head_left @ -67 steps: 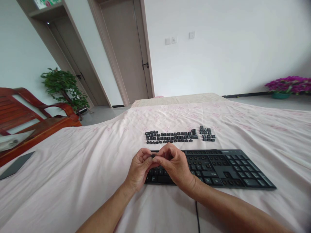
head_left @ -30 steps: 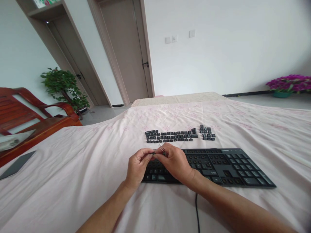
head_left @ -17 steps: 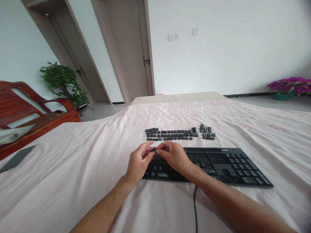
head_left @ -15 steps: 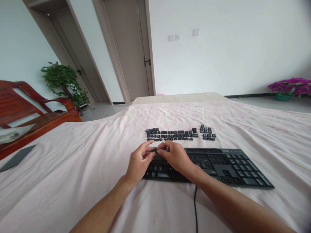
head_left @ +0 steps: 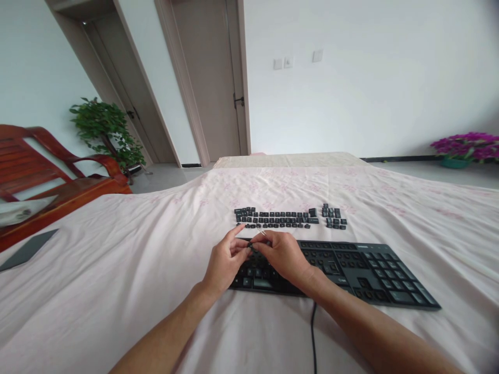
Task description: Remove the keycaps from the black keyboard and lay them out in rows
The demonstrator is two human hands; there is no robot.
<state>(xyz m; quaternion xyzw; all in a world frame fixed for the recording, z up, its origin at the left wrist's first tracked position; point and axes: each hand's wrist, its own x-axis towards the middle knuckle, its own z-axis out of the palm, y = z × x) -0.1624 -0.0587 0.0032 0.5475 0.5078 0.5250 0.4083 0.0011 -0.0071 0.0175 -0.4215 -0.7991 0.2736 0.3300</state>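
A black keyboard (head_left: 351, 270) lies on a pale pink sheet (head_left: 128, 259), with several key sockets bare. Both my hands meet over its left end. My left hand (head_left: 224, 262) pinches a small black keycap (head_left: 249, 244) at its fingertips, forefinger stretched out. My right hand (head_left: 283, 255) is closed round a thin metal tool (head_left: 260, 231) whose tip pokes up between the hands. Beyond them, several loose black keycaps (head_left: 276, 218) lie in rows, with a smaller group of keycaps (head_left: 333, 216) to their right.
The keyboard cable (head_left: 313, 337) runs toward me between my forearms. A red wooden chair (head_left: 50, 176) and a dark flat slab (head_left: 25, 249) are at the left. A potted plant (head_left: 105, 130), doors and purple flowers (head_left: 465, 145) stand further off.
My hands have stayed together over the keyboard's left end, working the small keycap. The thin tool tip came into view between them. The camera has shifted slightly.
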